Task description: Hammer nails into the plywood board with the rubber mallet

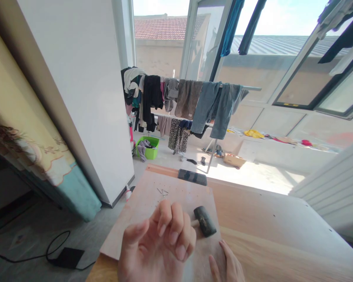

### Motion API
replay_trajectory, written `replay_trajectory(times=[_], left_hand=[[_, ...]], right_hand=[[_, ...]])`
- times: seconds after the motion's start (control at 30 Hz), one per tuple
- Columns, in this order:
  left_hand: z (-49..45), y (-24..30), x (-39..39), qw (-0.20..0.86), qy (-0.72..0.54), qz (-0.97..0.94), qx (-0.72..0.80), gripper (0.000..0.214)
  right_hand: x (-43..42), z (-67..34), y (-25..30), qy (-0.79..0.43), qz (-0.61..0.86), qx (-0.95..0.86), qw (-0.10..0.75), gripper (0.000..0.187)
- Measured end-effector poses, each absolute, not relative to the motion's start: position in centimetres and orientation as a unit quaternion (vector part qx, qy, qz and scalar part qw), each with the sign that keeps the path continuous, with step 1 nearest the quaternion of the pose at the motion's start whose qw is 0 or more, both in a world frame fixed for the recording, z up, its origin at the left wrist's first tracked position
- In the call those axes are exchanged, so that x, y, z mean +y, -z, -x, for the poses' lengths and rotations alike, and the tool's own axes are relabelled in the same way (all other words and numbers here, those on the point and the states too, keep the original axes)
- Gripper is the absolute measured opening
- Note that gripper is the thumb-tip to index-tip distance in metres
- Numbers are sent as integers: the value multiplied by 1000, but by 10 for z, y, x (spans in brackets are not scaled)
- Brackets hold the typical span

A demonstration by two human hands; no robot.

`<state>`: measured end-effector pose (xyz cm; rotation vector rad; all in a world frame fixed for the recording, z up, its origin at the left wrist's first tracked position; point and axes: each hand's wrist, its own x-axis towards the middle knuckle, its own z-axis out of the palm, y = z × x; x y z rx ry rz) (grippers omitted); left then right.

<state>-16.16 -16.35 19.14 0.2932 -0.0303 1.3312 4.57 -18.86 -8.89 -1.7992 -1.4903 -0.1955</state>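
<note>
My left hand (157, 246) is raised over the near end of a pale plywood board (141, 207), palm towards me. Its fingers are loosely curled, the thumb stands apart, and I see nothing in it. A black rubber mallet (205, 221) lies on the board just behind it, and the fingers hide its pale handle. At the bottom edge my right hand (228, 266) rests on the board with its fingers stretched out flat, a little below the mallet head. A few small nails (162, 192) lie further up the board.
A dark phone (192, 177) lies at the board's far edge. The board sits on a wooden tabletop (270, 227). Beyond are a laundry rack (194, 102), a green basket (150, 149) and a white radiator (335, 188). A cable and black box (67, 256) lie on the floor at left.
</note>
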Motion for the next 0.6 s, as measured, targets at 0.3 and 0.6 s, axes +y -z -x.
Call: replay_trajectory(times=[0.3,0.6], left_hand=[[159,-193,-163,786,-600,-147,-25,40],[160,-192,-162,774,-612,-160,-13,39]], right_hand=[[-187,-50,87,161,670,-634,350,56],[-187,-53,89,177,681,-637,314,61]])
